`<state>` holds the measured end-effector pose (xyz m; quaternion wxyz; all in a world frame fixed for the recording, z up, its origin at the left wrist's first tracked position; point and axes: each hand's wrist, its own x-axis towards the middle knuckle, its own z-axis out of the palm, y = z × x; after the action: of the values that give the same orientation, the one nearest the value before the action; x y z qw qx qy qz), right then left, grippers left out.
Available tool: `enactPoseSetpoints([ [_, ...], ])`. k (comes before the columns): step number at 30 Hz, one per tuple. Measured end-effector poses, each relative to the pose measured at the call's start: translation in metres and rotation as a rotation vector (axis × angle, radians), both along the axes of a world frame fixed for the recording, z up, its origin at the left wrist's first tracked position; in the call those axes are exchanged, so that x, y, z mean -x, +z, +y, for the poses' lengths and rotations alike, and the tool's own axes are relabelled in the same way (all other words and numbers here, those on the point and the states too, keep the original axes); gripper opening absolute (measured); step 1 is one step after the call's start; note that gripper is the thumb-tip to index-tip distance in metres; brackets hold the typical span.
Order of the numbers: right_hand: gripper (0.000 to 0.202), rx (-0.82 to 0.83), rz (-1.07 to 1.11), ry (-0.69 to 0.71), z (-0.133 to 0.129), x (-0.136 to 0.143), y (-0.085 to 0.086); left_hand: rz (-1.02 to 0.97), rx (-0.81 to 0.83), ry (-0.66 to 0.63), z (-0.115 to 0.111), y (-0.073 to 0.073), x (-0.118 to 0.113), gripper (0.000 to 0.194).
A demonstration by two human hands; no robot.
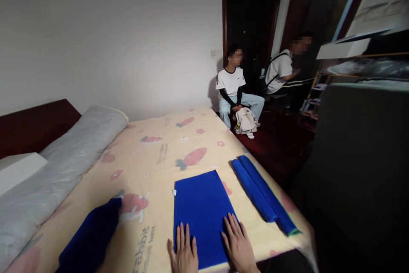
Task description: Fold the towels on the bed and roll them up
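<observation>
A blue cloth (202, 205) lies flat on the bed, with a small white tag on its left edge. My left hand (184, 249) rests palm down on its lower left part, fingers stretched out. On the lower right edge lies my right hand (237, 241), also flat with the fingers spread, partly on the cloth and partly on the sheet. To the right are two rolled blue cloths (255, 190) side by side, one with a green edge showing. Another blue cloth (91, 237), loosely heaped, sits to the left and runs out of the bottom of the view.
The bed (166, 136) has a cream sheet with carrot and rabbit prints. A long grey pillow (86, 145) and a white box (21, 170) are at the left. Beyond the bed, two people sit near a dark door (252, 21), with a white backpack (246, 120). A dark panel (361, 158) stands at right.
</observation>
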<state>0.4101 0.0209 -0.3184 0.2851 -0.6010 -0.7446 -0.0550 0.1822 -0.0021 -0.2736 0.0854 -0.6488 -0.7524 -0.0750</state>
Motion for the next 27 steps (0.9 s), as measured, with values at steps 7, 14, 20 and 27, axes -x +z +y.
enactPoseSetpoints([
  [7,0.052,0.135,0.024,0.254,0.028,0.060,0.037,-0.022,-0.038,-0.366,0.042,0.013,-0.025,0.057],
  [14,0.055,0.160,0.063,0.121,0.036,0.012,0.019,-0.075,0.027,-0.103,0.043,-0.015,0.017,0.050],
  [20,0.064,0.069,0.053,-0.012,0.035,-0.009,0.010,-0.054,0.004,-0.011,0.036,-0.025,0.035,0.049],
  [27,0.056,0.148,0.046,0.246,0.068,0.061,0.049,-0.055,-0.045,-0.325,0.079,0.011,-0.029,0.057],
])
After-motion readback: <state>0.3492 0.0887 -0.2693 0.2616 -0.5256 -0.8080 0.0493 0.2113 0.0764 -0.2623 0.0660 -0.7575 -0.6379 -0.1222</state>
